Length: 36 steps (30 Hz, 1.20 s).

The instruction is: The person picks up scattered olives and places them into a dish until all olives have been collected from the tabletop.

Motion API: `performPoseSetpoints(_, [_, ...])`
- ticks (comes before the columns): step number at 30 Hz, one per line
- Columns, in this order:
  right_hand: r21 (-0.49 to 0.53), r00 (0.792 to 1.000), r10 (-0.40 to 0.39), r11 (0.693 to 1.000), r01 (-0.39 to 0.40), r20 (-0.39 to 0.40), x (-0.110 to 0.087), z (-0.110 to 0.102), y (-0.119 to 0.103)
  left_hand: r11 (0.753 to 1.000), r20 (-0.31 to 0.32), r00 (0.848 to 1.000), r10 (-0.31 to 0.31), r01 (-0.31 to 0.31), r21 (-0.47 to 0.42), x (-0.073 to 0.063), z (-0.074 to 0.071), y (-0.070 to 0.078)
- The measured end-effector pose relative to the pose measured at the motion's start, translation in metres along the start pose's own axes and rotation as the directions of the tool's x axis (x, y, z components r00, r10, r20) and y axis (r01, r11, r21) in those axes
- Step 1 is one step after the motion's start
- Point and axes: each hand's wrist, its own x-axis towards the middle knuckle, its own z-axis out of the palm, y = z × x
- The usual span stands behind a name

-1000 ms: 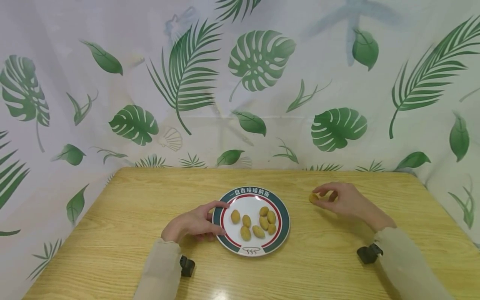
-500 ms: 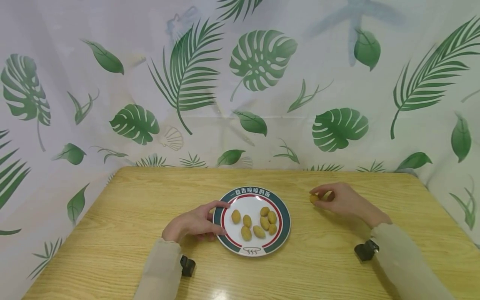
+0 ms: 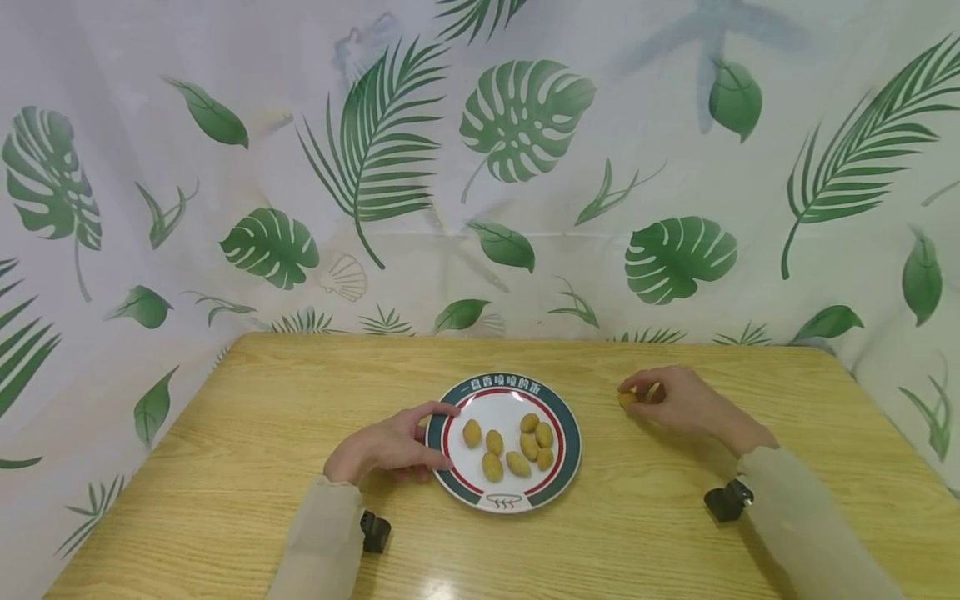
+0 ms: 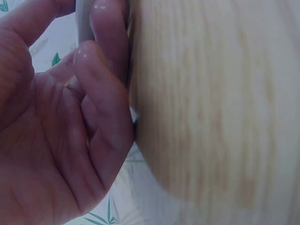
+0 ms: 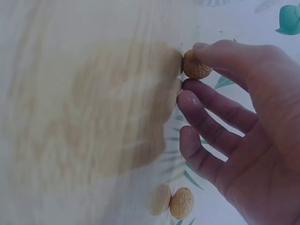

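Note:
In the head view, my left hand point(image 3: 390, 442) holds the left rim of a white plate point(image 3: 487, 408) with a dark green and red border. Thumb and index finger lie over the rim; the other fingers curl below, and in the left wrist view they show beside the plate's white edge point(image 4: 84, 23). Several brownish-yellow walnuts point(image 3: 517, 463) lie on the plate. Right of it, my right hand point(image 3: 678, 400) pinches one wrinkled walnut point(image 5: 197, 64) between thumb and index finger at the tabletop. Another walnut point(image 5: 182, 204) sits on the table below that hand in the right wrist view.
The light wooden table point(image 3: 645, 525) ends at a white curtain point(image 3: 420, 283) printed with green leaves. A small black camera point(image 3: 727, 502) is strapped at the right wrist, and another black camera point(image 3: 375, 533) at the left one.
The right wrist and sleeve have shifted slightly left, while the fingertips stay at the same walnut. The left hand and plate look unchanged.

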Motion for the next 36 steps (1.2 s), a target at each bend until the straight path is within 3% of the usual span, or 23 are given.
performPoseSetpoints(21, [0.013, 0.999, 0.015, 1.000, -0.014, -0.031, -0.002, 0.001, -0.008, 1.000, -0.003, 1.000, 0.006, -0.006, -0.006, 0.000, 0.000, 0.000])
performPoseSetpoints(36, [0.044, 0.999, -0.022, 0.999, 0.024, -0.048, -0.001, 0.007, -0.022, 1.000, -0.002, 1.000, 0.001, -0.001, -0.008, 0.000, 0.001, 0.000])
